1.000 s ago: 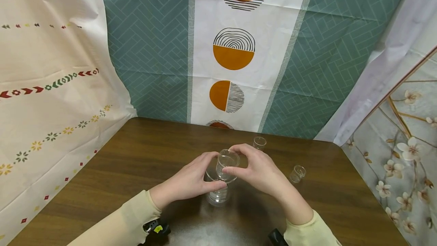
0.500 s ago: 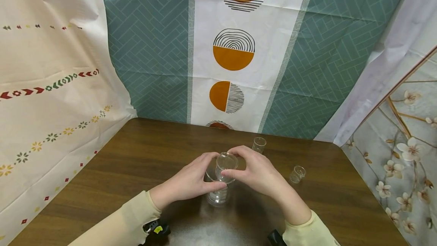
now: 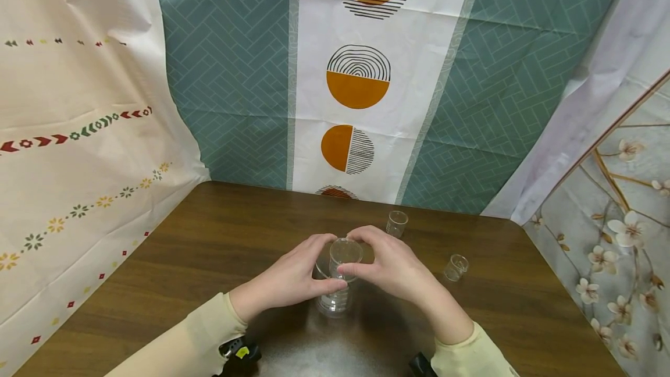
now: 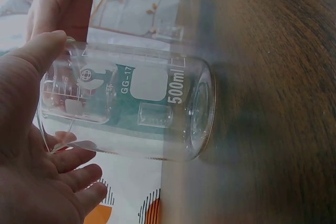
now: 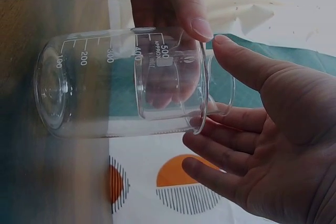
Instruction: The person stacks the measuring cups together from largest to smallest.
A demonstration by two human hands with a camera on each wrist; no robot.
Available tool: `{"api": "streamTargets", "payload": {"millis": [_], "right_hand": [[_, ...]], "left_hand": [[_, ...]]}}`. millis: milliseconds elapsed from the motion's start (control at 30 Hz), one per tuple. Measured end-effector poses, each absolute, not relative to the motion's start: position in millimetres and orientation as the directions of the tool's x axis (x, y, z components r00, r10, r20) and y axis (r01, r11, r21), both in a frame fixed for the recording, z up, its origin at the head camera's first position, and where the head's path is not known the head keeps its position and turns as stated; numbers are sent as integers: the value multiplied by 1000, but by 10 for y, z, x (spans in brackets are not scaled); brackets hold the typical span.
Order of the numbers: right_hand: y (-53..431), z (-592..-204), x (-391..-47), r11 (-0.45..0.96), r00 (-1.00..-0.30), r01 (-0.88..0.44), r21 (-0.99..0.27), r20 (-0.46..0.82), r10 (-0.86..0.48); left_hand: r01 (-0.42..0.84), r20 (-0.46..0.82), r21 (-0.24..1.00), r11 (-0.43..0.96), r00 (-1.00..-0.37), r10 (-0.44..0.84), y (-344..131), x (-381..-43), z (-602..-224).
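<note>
I watch a large clear glass beaker with white markings [image 4: 144, 90] standing upright on the dark brown wooden counter [image 3: 235, 220], low in the centre of the head view. The left grip [image 3: 295, 275] is curled round its upper edge. The right grip [image 3: 389, 259] pinches a smaller clear glass beaker [image 3: 346, 256] by its rim; that beaker sits mostly inside the large one, its base well above the large beaker's floor.

That gap is my main worry: if the pinch on the smooth rim slips, the inner beaker could drop and crack one base or both. A tilt could knock its wall against the outer rim; I can't tell whether the glasses touch. The two thumbs are crowded together, so one might nudge the other loose. If the left grip lets go early, a sideways bump could tip the large beaker.

Pulling the right grip back carelessly might also strike the far clear glass beaker [image 3: 396, 224] just beyond it, or the short clear glass beaker [image 3: 456, 268] right of centre.
</note>
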State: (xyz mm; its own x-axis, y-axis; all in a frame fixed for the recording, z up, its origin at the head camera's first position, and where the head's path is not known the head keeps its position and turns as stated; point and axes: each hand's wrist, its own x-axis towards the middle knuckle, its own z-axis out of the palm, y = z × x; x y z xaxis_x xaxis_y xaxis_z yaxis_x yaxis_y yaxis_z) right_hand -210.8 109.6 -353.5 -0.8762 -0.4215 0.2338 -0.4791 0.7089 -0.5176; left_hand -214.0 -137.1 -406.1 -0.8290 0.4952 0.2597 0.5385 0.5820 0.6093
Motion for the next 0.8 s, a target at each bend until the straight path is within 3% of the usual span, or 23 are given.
{"api": "streamTargets", "payload": {"millis": [800], "right_hand": [[1083,-3591,-2135,713,-873,-481,-510,207,-441]], "left_hand": [[543,274,595,592,-830,487,-1361,-2118,-4034]]}}
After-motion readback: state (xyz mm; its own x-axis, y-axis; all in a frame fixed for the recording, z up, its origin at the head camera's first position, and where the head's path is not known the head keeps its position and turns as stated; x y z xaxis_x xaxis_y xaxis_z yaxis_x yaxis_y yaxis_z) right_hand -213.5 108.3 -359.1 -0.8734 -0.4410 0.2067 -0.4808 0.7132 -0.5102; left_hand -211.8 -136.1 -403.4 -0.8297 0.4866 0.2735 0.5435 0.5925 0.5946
